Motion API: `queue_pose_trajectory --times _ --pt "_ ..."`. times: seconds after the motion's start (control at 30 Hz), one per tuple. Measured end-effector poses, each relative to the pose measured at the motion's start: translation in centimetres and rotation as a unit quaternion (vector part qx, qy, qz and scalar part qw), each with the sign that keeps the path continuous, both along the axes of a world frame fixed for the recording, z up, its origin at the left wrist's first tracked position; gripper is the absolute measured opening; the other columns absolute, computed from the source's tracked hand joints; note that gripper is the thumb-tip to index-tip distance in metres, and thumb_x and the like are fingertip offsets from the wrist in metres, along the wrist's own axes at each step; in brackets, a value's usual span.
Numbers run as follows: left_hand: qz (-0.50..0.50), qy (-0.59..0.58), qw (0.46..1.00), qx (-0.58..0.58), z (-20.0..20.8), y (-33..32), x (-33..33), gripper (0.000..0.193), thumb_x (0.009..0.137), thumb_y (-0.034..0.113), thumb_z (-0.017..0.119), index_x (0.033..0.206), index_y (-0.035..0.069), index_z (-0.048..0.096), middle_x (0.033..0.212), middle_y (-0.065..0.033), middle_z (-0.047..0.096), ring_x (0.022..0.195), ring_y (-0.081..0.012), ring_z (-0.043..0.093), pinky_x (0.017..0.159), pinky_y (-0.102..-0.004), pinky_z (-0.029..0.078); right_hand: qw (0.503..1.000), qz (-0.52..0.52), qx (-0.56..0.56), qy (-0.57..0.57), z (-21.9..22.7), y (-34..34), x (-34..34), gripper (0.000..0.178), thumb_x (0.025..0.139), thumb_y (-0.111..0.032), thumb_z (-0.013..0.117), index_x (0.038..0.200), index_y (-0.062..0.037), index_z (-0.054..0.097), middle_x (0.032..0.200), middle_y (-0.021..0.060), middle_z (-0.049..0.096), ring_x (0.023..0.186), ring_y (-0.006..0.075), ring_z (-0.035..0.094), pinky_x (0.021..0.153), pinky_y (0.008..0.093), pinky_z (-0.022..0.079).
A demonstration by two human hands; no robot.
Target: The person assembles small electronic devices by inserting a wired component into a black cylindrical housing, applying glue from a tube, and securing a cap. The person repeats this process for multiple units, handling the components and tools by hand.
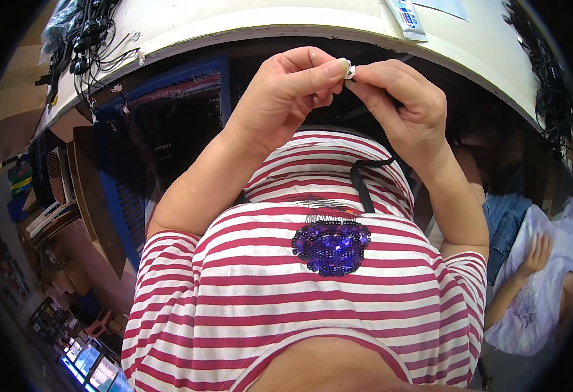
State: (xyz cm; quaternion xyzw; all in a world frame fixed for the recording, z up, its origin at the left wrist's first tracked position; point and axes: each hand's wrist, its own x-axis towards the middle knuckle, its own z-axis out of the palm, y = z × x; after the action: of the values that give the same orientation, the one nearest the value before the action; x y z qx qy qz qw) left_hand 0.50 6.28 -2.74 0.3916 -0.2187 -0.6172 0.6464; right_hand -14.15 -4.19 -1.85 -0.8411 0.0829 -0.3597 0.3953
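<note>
A small white piece (350,70), perhaps a plastic connector, is pinched between my two hands just off the front edge of the table. My left hand (293,85) grips it between thumb and bent forefinger. From the other side, the thumb and forefinger of my right hand (401,95) close on the same piece. Most of it is covered by my fingertips, so its exact kind cannot be made out. Both hands are raised in front of my striped shirt.
Black cables (94,39) with small pale ends hang over the table's left edge. Another dark cable bundle (554,78) lies at the right. A white and blue tube (407,18) rests on the white table (286,19). Another person (535,281) sits at my right; a blue crate (120,215) stands left.
</note>
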Motion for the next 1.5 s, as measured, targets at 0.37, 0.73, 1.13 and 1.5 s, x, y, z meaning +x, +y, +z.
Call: queue_pose_trajectory --times 0.37,0.73,1.13,1.5 --pt "-0.113 -0.309 0.944 -0.009 2.3 -0.5 2.9 0.015 0.082 0.016 0.063 0.086 0.002 0.063 0.078 -0.0020 0.061 0.073 -0.0055 0.054 0.067 -0.0177 0.041 0.976 0.097 0.179 0.082 0.4 -1.2 -0.5 0.012 0.080 -0.004 0.062 0.091 -0.0002 0.064 0.080 0.0047 0.064 0.074 0.0103 0.061 0.065 0.0204 0.048" --pt "-0.075 -0.315 0.946 -0.010 1.7 -0.6 2.7 0.013 0.081 0.014 0.063 0.088 0.003 0.061 0.078 0.0007 0.059 0.071 -0.0039 0.052 0.065 -0.0169 0.040 0.982 0.037 0.180 0.043 -0.6 -0.9 -0.1 0.013 0.079 -0.003 0.064 0.092 -0.0017 0.065 0.083 0.0053 0.063 0.072 0.0107 0.060 0.064 0.0213 0.049" --pt "-0.037 -0.369 0.929 -0.014 1.2 -0.4 2.6 0.015 0.081 0.017 0.065 0.077 0.003 0.061 0.072 0.0019 0.056 0.067 -0.0040 0.048 0.061 -0.0173 0.038 0.999 0.021 0.020 0.028 -0.4 -1.0 0.5 0.015 0.074 -0.001 0.066 0.089 -0.0032 0.065 0.077 0.0072 0.063 0.069 0.0158 0.061 0.061 0.0229 0.049" --pt "0.010 -0.054 0.998 0.044 -0.8 -0.5 0.9 0.015 0.084 0.021 0.060 0.077 0.008 0.058 0.069 0.0024 0.051 0.066 -0.0056 0.044 0.061 -0.0200 0.035 0.987 -0.039 -0.140 -0.063 -1.8 -0.5 1.0 0.019 0.071 0.000 0.068 0.089 -0.0052 0.066 0.078 0.0073 0.064 0.068 0.0171 0.063 0.058 0.0239 0.052"
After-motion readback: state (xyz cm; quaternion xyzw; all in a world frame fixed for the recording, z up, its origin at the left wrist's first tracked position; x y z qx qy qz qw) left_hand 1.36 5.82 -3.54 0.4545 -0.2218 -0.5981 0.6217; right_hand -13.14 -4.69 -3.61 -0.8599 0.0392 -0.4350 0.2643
